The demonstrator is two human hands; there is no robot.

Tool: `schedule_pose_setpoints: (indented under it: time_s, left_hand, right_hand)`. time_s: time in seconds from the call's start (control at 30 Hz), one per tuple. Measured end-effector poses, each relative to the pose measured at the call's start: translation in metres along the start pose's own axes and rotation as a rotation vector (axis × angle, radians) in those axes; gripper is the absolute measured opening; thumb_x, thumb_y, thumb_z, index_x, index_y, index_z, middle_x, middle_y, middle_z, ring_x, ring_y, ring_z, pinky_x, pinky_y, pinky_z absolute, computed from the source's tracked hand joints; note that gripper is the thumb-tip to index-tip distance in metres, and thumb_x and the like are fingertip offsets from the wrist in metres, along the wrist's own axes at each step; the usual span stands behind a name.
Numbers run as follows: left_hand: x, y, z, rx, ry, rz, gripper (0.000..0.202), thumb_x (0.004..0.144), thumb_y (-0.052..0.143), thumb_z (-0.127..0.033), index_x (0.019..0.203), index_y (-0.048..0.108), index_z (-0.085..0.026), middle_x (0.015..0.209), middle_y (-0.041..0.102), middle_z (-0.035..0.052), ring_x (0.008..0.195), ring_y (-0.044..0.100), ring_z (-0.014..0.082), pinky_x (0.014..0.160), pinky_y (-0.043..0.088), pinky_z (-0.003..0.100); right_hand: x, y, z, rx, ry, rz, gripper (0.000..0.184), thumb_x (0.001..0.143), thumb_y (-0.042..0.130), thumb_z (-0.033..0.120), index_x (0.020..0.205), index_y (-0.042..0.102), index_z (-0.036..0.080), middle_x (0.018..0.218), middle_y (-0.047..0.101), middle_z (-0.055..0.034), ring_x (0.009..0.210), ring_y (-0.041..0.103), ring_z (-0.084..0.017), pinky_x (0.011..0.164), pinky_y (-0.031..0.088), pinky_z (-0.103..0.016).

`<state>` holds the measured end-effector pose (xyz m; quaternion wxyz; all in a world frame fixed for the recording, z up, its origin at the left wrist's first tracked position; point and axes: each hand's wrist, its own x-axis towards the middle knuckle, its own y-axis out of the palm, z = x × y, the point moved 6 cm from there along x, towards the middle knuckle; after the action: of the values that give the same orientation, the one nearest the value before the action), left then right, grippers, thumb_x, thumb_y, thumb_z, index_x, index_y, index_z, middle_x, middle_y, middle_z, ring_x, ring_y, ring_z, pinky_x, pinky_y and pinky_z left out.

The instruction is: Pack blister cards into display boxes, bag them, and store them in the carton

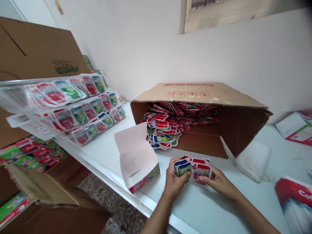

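Just in front of the big cardboard box [243,126], both hands hold small flat candy packets above the white table. My left hand [174,180] grips blue-and-green packets [182,167], thumb across their front. Red packets [201,171] are pinched in my right hand [218,182], and the two bunches touch or overlap in the middle. An open display carton [137,159], white inside with a red and green printed edge, stands to the left of my hands with its lid raised. Inside the big box, which lies on its side, more red, green and blue packets [163,130] are piled.
At left, clear trays [80,113] of packets are stacked at the table's edge. Open cardboard cartons [56,208] with printed boxes stand below. To the right lie a white pouch [254,159], red printed bags [296,198] and a white-and-red box [296,128]. A wall rises behind.
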<state>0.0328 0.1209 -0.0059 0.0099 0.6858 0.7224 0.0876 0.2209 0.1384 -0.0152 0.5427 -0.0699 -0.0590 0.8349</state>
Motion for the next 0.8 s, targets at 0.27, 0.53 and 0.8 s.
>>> schedule_pose_setpoints:
  time_s: [0.27,0.53,0.8]
  left_hand:
    - [0.002,0.003,0.012,-0.204,-0.275,0.154,0.058,0.054,0.089,-0.027,0.103,0.061,-0.013,0.081,0.069,0.0047,0.066,0.063,0.0153,0.062,0.052,0.025]
    - [-0.002,0.006,-0.001,0.007,-0.145,0.149,0.024,0.064,0.081,-0.029,0.071,0.067,-0.011,0.061,0.062,0.0012,0.055,0.049,0.0105,0.053,0.041,0.022]
    - [-0.001,0.001,0.006,-0.031,-0.171,0.158,0.024,0.069,0.078,-0.03,0.078,0.066,-0.011,0.064,0.06,0.001,0.058,0.048,0.0107,0.056,0.041,0.022]
  right_hand:
    - [-0.002,0.006,-0.001,0.03,-0.012,0.156,0.05,0.08,0.066,0.051,0.119,0.061,0.02,0.108,0.07,-0.0103,0.097,0.066,-0.025,0.09,0.051,-0.04]
    - [0.118,-0.058,0.043,-0.681,-0.155,-0.265,0.045,0.096,0.032,0.046,0.119,0.062,0.021,0.11,0.069,-0.012,0.098,0.065,-0.026,0.089,0.049,-0.042]
    - [0.219,-0.061,0.076,-1.028,-0.18,-0.375,0.03,0.091,0.042,0.017,0.099,0.071,0.015,0.112,0.066,-0.0193,0.119,0.049,-0.033,0.103,0.029,-0.047]
